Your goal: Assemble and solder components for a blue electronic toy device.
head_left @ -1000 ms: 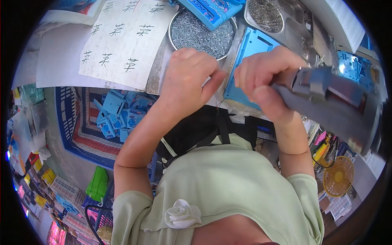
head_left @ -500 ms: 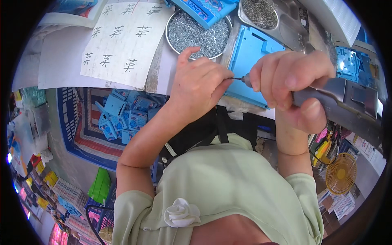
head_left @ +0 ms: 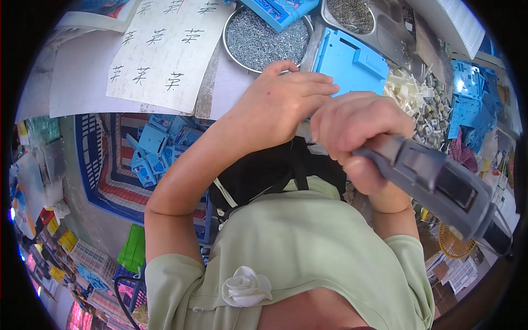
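My right hand (head_left: 366, 132) is wrapped around a grey electric screwdriver (head_left: 434, 173), its body slanting down to the right. The driver's tip is hidden behind my fingers. Beneath both hands lies a light blue plastic case (head_left: 349, 60) with a raised block on it; its near part is covered. My left hand (head_left: 280, 104) rests at the left edge of this case, fingers stretched out to the right over it, close to my right knuckles. Its thumb is out of sight. Just beyond my left hand stands a round metal bowl (head_left: 226, 47) full of small silver screws.
Another printed blue case (head_left: 286, 14) overlaps the bowl. Metal trays (head_left: 385, 25) hold small parts, and white pieces (head_left: 423, 104) are heaped at right beside more blue parts (head_left: 467, 99). A handwritten sheet (head_left: 159, 55) lies left; below it a blue basket (head_left: 88, 159) holds blue cases.
The screwdriver and my right hand have moved left and nearer to me, the driver's rear swinging downward. My left fingers have left the driver's tip and stretched out over the case.
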Demonstrator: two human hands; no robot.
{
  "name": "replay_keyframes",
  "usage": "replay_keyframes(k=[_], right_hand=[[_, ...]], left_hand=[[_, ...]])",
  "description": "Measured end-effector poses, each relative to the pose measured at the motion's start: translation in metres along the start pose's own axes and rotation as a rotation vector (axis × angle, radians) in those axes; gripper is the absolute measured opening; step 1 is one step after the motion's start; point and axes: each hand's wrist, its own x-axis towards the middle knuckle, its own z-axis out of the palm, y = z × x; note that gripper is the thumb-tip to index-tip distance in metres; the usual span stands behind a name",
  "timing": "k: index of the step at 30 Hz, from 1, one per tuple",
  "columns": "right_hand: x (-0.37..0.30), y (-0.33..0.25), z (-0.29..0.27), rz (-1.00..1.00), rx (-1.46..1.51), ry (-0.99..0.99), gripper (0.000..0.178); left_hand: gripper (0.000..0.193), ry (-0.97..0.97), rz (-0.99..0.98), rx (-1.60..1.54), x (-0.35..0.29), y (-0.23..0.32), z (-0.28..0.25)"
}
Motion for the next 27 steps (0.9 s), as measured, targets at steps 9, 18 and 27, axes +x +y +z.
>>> replay_keyframes(k=[9,18,27], right_hand=[[0.000,0.001,-0.012,-0.020,-0.094,-0.087,0.022],[-0.033,-0.022,-0.133,-0.241,0.067,0.300,0.028],[-0.034,0.027,-0.135,-0.212,0.044,0.368,0.007]], left_hand=[[0.033,0.014,-0.040,0.032,0.004,0.012,-0.001],[0.040,0.011,0.049,0.123,0.069,0.029,0.031],[0.046,-0.074,0.030,0.198,0.072,0.028,0.037]])
